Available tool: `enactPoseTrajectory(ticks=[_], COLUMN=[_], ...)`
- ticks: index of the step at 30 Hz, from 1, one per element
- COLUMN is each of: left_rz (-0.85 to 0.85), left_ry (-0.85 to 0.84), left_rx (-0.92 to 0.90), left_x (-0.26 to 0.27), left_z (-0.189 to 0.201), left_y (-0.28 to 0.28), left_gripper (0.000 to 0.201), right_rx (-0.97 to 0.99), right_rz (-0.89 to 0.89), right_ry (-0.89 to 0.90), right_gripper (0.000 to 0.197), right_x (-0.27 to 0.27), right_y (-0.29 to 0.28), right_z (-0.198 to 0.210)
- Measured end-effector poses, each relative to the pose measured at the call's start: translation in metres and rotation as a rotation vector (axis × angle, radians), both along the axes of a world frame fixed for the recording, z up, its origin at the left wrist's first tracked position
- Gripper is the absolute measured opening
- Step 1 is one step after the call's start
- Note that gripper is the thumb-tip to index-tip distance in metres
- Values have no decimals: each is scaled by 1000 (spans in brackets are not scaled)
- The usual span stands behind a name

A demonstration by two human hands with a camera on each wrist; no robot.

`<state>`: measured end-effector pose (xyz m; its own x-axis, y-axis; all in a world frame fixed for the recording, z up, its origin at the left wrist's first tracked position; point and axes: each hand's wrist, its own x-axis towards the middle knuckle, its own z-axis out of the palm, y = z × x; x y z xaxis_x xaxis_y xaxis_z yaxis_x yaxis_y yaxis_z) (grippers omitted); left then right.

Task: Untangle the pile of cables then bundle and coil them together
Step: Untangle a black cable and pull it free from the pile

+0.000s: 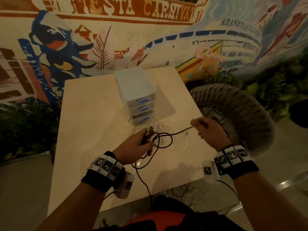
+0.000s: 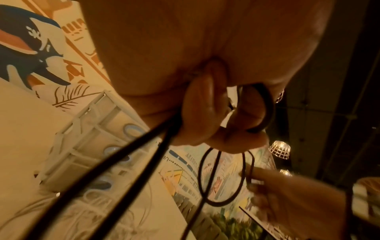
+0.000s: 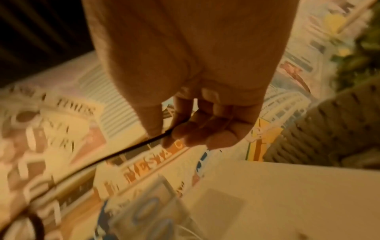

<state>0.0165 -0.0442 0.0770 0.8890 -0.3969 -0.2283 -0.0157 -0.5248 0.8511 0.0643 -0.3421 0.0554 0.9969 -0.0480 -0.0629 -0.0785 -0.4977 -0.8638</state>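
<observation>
A black cable (image 1: pixel 164 139) loops over the middle of the pale table (image 1: pixel 93 114), and one strand runs off the near edge. My left hand (image 1: pixel 143 142) grips its coils (image 2: pixel 265 110), fingers curled round them, with a plug end sticking up. My right hand (image 1: pixel 200 126) pinches a taut strand of the same cable (image 3: pixel 131 149) between thumb and fingers, drawn out to the right. White cables (image 1: pixel 158 125) lie tangled on the table under the black loops, beside the drawers. A USB plug (image 1: pixel 138 163) lies near my left wrist.
A small white set of drawers (image 1: pixel 138 97) with blue handles stands at the table's middle back. A grey woven chair (image 1: pixel 241 110) sits close to the table's right edge. More cables (image 1: pixel 183 192) hang below the near edge. A painted wall stands behind.
</observation>
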Motion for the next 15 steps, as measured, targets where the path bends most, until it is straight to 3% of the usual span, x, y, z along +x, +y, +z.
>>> enactPoseTrajectory(ticks=[4,7,11,13,15], left_rz=[105,124,140,125,117], left_ry=[-8,12,36,24,18], left_rx=[-26,-46,-79,-94,-113], left_x=[10,14,18,18,19], left_z=[10,11,15,18,21], left_y=[10,15,14,12,10], left_gripper=[12,6,14,22,27], right_rx=[-181,-206,-16,86,42], right_rz=[231,382,620,625,554], right_ry=[78,109,263,272,156], right_gripper=[34,27,20,19,9], right_x=[-19,-33,-42,-38,-32], right_y=[-13,-8,28,45,58], right_z=[-25,-34,-21,-14,-14])
